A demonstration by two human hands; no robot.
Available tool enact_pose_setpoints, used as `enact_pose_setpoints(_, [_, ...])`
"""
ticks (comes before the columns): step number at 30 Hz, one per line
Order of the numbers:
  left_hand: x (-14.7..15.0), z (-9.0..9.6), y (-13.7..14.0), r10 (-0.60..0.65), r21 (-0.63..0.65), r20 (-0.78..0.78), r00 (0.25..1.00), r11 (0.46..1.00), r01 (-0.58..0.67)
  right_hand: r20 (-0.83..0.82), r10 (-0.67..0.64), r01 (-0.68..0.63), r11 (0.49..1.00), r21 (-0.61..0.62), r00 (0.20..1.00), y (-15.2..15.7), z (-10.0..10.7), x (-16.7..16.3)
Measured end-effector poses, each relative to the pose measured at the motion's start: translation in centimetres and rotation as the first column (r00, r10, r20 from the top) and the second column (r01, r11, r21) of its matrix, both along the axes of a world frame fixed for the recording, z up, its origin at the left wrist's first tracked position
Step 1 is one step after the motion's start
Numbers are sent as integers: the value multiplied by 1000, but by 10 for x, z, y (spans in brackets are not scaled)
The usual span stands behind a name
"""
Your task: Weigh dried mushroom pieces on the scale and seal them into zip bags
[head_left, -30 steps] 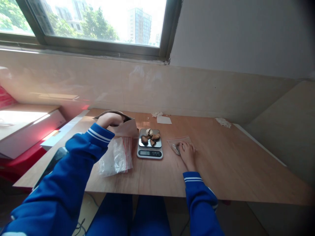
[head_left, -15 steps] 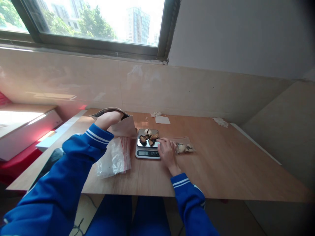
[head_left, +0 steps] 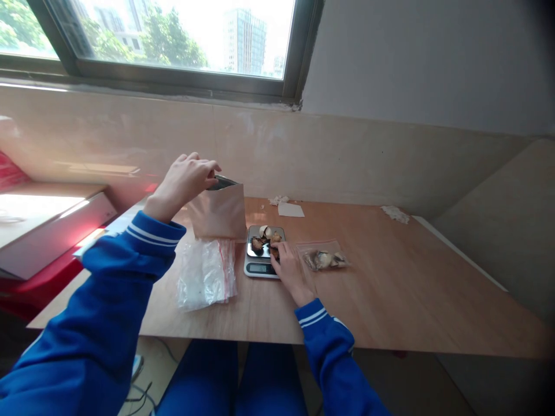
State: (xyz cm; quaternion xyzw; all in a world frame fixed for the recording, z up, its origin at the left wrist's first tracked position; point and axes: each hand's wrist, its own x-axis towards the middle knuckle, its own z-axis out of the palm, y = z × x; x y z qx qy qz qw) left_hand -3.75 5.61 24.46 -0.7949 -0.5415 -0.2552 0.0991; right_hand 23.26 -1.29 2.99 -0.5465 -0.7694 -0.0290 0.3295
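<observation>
My left hand is at the top left of an upright brown paper bag, its bent fingers and thumb closed at the rim; the fingertips are partly hidden. Several dried mushrooms lie on the steel plate of a small kitchen scale. My right hand reaches over the scale's right side, its fingers closed around a dark mushroom piece at the plate's lower right. A clear zip bag with mushroom pieces lies right of that hand. Empty-looking clear zip bags lie in front of the paper bag.
A white card and crumpled tissue lie at the back of the wooden table, close to the tiled wall. More crumpled tissue is at the back right. A white-sided table stands at the left.
My left hand has come up from inside the paper bag to its rim, and the bag stands taller. My right hand has moved from the scale's edge onto the mushrooms.
</observation>
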Motion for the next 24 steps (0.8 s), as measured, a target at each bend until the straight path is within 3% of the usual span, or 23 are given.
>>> enact_pose_setpoints(3, [10, 2, -3, 18, 122, 1, 1000, 992, -18, -71, 22, -22, 1000, -8, 997, -1, -1, 4])
enact_pose_setpoints(6, [22, -5, -5, -29, 154, 143, 989, 988, 7, -186, 63, -65, 998, -4, 981, 0, -3, 7])
enact_pose_setpoints(9, [36, -22, -8, -180, 106, 292, 939, 982, 156, -336, 110, -125, 992, -25, 936, 0, -2, 8])
enact_pose_setpoints(12, [53, -48, -12, -323, -22, 497, 806, 923, 383, -499, 107, -171, 982, -84, 860, -3, -2, 9])
enact_pose_setpoints(18, [75, -102, -25, -178, -276, 755, 631, 787, 552, -738, -1, -166, 974, -153, 674, -5, -17, 29])
enact_pose_setpoints(21, [79, -119, -31, -92, -361, 798, 596, 718, 595, -753, -75, -37, 991, -131, 653, 1, -31, 54])
enact_pose_setpoints(24, [83, -131, -36, -57, -381, 837, 544, 654, 654, -717, -145, 83, 989, -121, 681, 8, -42, 79])
